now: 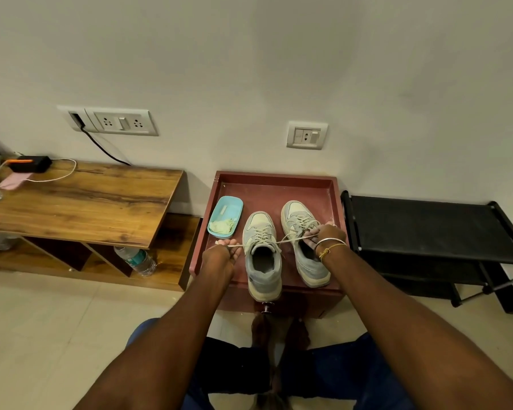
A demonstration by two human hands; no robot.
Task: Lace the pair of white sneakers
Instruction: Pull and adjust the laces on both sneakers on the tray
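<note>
Red tray point(276, 177), sneakers point(262, 255), perhaps tiled floor point(42, 321)

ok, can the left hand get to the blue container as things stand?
Probably yes. The blue container lies on the tray just beyond the left hand, with nothing between them. But that hand pinches a lace end pulled taut, so it would have to let go first.

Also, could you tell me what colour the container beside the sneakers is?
Light blue container, clearest in the head view.
</note>
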